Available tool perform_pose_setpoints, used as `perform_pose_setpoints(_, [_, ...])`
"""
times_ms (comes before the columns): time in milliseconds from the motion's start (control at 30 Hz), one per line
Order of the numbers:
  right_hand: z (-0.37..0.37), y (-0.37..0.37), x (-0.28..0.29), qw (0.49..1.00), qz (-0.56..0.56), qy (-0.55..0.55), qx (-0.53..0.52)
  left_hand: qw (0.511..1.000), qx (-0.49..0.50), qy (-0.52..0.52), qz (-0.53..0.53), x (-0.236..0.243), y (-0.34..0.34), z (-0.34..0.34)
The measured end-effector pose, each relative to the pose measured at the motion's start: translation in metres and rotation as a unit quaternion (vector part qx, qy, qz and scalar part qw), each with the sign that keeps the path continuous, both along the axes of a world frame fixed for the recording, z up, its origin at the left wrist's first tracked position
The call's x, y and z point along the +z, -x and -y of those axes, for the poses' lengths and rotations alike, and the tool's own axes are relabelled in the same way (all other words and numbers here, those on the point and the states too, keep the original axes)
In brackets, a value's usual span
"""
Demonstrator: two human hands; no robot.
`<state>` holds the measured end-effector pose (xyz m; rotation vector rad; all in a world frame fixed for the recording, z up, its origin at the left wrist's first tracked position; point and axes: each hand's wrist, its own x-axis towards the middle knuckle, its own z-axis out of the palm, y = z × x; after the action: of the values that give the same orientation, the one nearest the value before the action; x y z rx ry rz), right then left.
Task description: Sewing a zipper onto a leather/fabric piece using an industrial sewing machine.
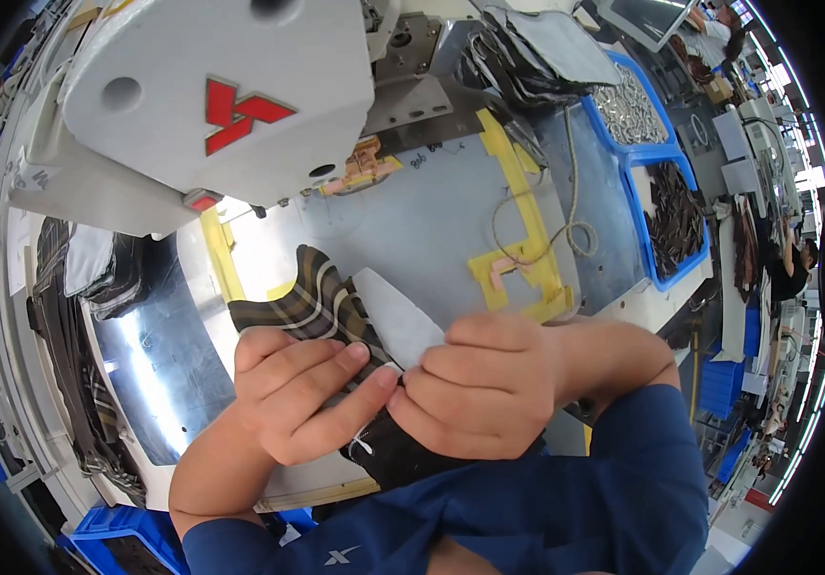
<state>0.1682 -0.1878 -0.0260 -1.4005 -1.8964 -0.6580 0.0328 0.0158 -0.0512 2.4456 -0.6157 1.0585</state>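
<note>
Close in front of my body, both hands hold a plaid fabric piece (312,286) in brown, black and white. My left hand (302,395) is closed on it, with thumb and index fingertip pressed near the middle. Against those fingertips, my right hand (478,388) pinches the same work, and its fingers are curled. A pale grey-white panel (395,311) sticks up beside the plaid, next to the right knuckles. Dark cloth (417,460) hangs below the hands, with a small white thread tuft (362,444) on it. What lies right between the fingertips is hidden.
A large white sewing machine head (221,115) overhangs the metal work plate (403,220), which carries yellow tape (527,211) and a loose cord (573,182). Blue bins hold silver metal parts (628,107) and dark strips (676,220). Fabric stacks (111,264) lie left; people work far right.
</note>
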Motion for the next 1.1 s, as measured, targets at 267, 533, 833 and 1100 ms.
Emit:
perform_pose_setpoints(267, [0.000,0.001,-0.001,0.998,0.049,-0.023,0.024,0.999,0.025,-0.005,0.021,-0.004,0.005,0.001])
perform_pose_setpoints(533, [0.002,0.000,0.008,0.997,0.065,-0.007,0.035,1.000,0.003,0.009,0.002,-0.003,0.004,0.001])
perform_pose_setpoints(833, [0.008,0.005,0.012,0.998,0.042,-0.009,0.035,0.998,-0.014,-0.017,0.050,0.001,0.005,0.005])
perform_pose_setpoints(1100, [-0.005,-0.017,0.008,0.965,-0.242,0.052,0.085,0.991,-0.015,0.126,-0.045,0.010,0.004,0.009])
